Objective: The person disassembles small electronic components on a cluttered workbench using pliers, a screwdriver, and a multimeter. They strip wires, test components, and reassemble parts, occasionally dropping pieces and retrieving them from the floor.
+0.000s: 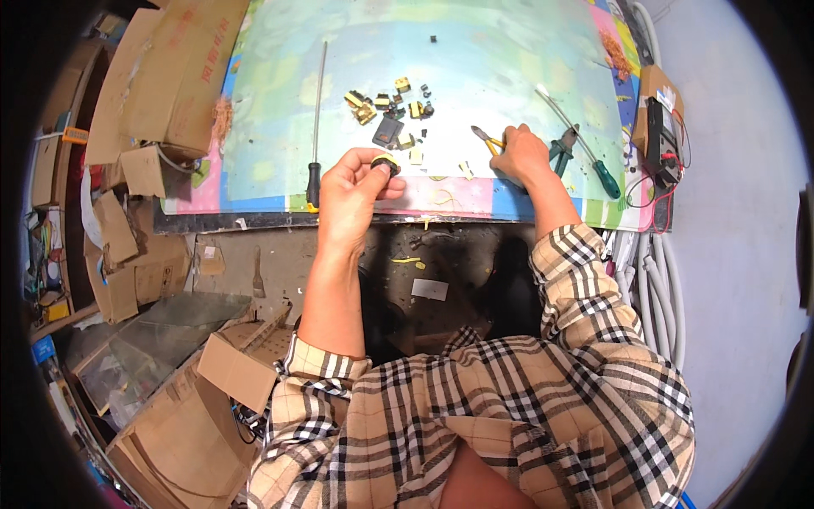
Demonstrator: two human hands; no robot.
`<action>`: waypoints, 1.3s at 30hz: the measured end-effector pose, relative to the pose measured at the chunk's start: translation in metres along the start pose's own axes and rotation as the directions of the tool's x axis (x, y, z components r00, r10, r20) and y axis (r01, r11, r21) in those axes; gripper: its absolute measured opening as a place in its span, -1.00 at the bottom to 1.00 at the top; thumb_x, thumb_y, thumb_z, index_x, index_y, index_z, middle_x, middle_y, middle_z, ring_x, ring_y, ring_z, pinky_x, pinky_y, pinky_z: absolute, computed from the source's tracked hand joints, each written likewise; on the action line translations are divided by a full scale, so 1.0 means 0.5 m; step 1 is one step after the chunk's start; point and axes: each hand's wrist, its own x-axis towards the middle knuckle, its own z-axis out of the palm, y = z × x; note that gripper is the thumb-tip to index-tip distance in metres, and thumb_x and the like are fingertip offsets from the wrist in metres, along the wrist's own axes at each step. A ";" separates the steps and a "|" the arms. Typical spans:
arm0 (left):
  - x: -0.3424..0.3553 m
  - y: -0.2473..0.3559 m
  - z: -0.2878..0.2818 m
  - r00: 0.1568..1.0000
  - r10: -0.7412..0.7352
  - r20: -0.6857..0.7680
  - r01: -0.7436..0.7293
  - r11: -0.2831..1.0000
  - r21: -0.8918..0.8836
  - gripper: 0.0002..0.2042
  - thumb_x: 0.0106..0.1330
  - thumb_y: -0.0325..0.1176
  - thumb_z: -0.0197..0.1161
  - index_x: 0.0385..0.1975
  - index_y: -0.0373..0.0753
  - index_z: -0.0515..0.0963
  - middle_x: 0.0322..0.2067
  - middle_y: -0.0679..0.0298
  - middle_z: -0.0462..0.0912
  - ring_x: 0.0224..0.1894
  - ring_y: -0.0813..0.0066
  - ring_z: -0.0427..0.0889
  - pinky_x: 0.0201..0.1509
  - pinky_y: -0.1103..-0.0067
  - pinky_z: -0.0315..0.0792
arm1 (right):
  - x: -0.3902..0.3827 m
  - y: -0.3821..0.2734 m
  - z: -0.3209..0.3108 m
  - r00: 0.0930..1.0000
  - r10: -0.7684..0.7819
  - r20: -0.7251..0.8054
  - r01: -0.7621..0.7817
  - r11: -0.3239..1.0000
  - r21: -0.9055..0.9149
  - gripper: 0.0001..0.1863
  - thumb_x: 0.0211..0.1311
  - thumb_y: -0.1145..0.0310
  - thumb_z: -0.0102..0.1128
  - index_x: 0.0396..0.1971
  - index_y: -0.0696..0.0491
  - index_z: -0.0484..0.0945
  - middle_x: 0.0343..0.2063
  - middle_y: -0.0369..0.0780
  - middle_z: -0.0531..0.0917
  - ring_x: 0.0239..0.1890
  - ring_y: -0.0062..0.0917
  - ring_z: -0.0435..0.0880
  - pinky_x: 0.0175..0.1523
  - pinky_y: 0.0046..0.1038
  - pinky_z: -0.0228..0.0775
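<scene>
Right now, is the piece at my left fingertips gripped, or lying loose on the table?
Gripped: your left hand pinches the black-and-yellow piece, with the thumb laid against it and the fingers curled beneath.

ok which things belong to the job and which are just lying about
Likely in use:
black-and-yellow component, in left hand
yellow-handled pliers, at right hand
loose small parts

Apparently lying about:
black-handled screwdriver
green-handled screwdriver
cardboard box
</scene>
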 end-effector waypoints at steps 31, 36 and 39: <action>-0.025 0.035 0.002 0.983 0.173 -0.059 -0.164 0.978 0.132 -0.86 0.31 -0.59 0.13 -0.18 -0.37 0.55 -0.39 0.28 0.62 -0.40 0.60 0.62 -0.31 0.68 0.48 | -0.161 -0.184 -0.057 0.679 -0.534 -0.505 0.683 0.712 0.165 -0.93 0.17 0.43 0.04 -0.43 0.11 0.40 -0.54 -0.11 0.54 -0.51 -0.17 0.60 -0.45 -0.22 0.39; -0.022 0.028 0.015 0.973 0.220 -0.072 -0.197 0.951 0.237 -0.85 0.32 -0.58 0.14 -0.16 -0.38 0.55 -0.40 0.26 0.60 -0.38 0.56 0.62 -0.27 0.64 0.50 | -0.161 -0.175 -0.061 0.695 -0.515 -0.501 0.652 0.745 0.139 -0.94 0.11 0.48 0.04 -0.41 0.10 0.38 -0.55 -0.13 0.53 -0.55 -0.21 0.60 -0.48 -0.25 0.40; -0.018 0.025 0.024 0.971 0.228 -0.071 -0.204 0.946 0.253 -0.85 0.32 -0.59 0.14 -0.16 -0.38 0.55 -0.40 0.26 0.61 -0.38 0.57 0.62 -0.26 0.64 0.50 | -0.157 -0.169 -0.061 0.685 -0.518 -0.512 0.651 0.750 0.113 -0.92 0.09 0.49 0.04 -0.38 0.09 0.40 -0.50 -0.13 0.52 -0.57 -0.24 0.59 -0.47 -0.26 0.40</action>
